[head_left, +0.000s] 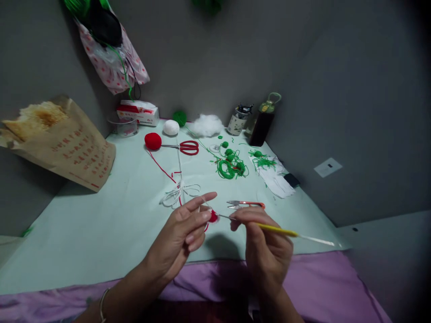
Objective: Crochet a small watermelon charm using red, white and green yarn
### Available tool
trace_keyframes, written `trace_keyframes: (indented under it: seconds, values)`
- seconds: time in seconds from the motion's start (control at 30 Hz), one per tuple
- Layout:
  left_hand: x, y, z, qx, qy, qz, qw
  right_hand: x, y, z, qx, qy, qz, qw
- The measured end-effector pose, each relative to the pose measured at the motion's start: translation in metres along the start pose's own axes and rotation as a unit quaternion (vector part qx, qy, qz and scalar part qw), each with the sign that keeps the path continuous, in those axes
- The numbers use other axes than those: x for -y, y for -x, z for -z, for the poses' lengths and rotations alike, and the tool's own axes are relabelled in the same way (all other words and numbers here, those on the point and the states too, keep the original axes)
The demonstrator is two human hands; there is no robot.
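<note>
First inspector: What do we record at the left hand [183, 229]?

Second inspector: We see its thumb and fingers pinching a small red-and-white piece of yarn work [213, 216]. The index finger extends to the right, with a thin white strand beside it.

First inspector: And the right hand [266, 244]?

Second inspector: Its fingers grasp a slim hook with a yellow handle [278, 229]. The metal shaft points left, to the piece; we cannot tell whether the tip sits inside a stitch.

First inspector: Where do we place the piece?

Second inspector: Between the two hands, held above the near part of the pale green worktop [101, 237].

First inspector: What lies around?

Second inspector: A loose coil of white yarn [177, 195] lies just beyond the left hand, and small orange-handled metal snips [258, 204] just beyond the right. Farther back we note a round ball of red yarn [152, 141], red-handled metal scissors [183, 146] pointing toward it, and a tangle of green yarn [222, 170].
</note>
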State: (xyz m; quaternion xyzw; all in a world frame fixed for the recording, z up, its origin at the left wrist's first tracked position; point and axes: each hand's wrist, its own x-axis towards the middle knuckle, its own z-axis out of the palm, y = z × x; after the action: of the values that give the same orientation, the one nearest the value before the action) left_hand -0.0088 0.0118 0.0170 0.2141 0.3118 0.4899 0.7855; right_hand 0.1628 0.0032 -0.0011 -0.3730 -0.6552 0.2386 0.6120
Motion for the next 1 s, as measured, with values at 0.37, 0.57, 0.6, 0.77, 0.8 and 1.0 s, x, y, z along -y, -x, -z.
trace_keyframes:
  seconds: [0.37,0.57,0.6,0.77,0.8,1.0]
  values:
    - [0.008,-0.002,-0.002,0.003,-0.029,-0.007,1.0,-0.004,0.007,0.001,0.079,0.154,0.123,0.977]
    - [0.002,-0.002,-0.001,-0.004,0.0,-0.002,1.0,-0.004,-0.001,0.0,-0.018,-0.086,-0.084,0.993]
    - [0.003,-0.001,-0.001,-0.001,-0.015,-0.011,1.0,-0.004,-0.002,-0.001,-0.001,-0.101,-0.097,0.99]
    - [0.006,0.001,-0.005,0.0,-0.063,-0.028,0.998,-0.007,-0.003,-0.002,0.012,-0.126,-0.133,0.983]
    - [0.005,0.001,-0.005,-0.001,-0.064,-0.027,0.998,-0.007,-0.003,-0.001,0.012,-0.154,-0.146,0.977]
    - [0.004,0.002,-0.001,-0.014,-0.098,-0.044,0.994,0.002,-0.002,0.003,0.021,-0.16,-0.137,0.977]
